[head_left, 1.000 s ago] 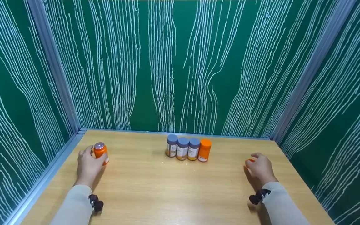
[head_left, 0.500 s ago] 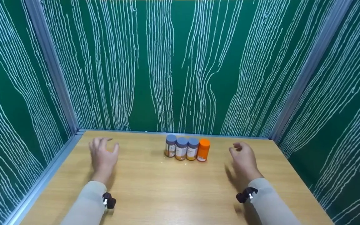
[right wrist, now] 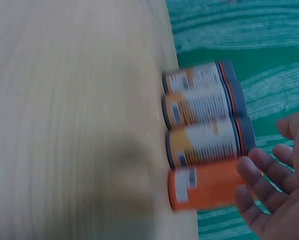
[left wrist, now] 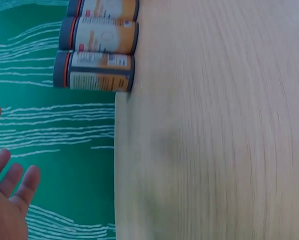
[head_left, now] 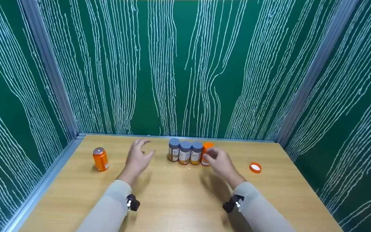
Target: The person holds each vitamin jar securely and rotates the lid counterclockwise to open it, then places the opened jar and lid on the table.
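Observation:
Three grey-lidded bottles with white and orange labels stand side by side near the table's back edge: a left one, a middle one and a right one. At the row's right end is an all-orange bottle. My right hand is in front of it, overlapping it in the head view, fingers spread and apart from the lid in the right wrist view. My left hand hovers left of the row, fingers parted, holding nothing. An orange bottle with a silvery top stands alone at the left.
An orange cap, white inside, lies upturned on the right side of the wooden table. Green walls with white wavy lines enclose the back and sides. A small dark camera sits on each wrist.
My left hand has let go of the lone orange bottle and moved right toward the row. My right hand has released the orange cap and moved left to the all-orange bottle.

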A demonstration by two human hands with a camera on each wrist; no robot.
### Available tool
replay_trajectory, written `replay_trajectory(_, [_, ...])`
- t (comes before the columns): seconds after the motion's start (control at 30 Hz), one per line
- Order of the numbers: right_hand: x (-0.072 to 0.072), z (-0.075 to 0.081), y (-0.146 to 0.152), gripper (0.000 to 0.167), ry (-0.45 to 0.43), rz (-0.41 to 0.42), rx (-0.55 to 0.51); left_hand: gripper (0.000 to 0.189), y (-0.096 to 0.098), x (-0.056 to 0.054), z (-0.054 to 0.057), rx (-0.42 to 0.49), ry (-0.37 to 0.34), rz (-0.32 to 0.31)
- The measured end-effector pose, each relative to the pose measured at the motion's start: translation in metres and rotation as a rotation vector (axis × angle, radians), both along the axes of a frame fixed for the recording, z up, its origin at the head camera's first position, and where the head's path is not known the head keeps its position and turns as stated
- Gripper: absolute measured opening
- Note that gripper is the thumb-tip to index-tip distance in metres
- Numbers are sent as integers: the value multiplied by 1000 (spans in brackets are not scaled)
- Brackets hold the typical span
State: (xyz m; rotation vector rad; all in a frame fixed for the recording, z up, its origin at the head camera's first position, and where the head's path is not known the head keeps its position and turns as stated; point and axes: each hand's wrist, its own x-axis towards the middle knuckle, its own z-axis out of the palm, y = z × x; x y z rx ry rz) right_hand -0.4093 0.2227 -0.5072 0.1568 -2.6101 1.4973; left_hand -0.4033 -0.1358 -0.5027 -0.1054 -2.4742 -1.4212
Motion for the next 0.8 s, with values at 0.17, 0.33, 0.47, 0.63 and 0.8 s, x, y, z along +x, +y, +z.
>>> replay_trajectory(0.17, [-1,-5,-29,22,-12,91,20,62,21,-9,-6,63,-76,-68])
replay_trajectory(0.33, [-3,-10,-49,27,-60,169,20,76,39,-17,-9,154,-156,-112])
replay_trajectory(0.47, [-5,-15,-60,29,-87,215,29,87,52,-22,-11,219,-199,-134])
replay_trajectory(0.63, [-7,-19,-69,36,-111,238,22,98,65,-28,-14,229,-219,-180])
replay_trajectory(0.8, [-8,-22,-75,46,-127,270,21,108,72,-33,-17,216,-252,-222])
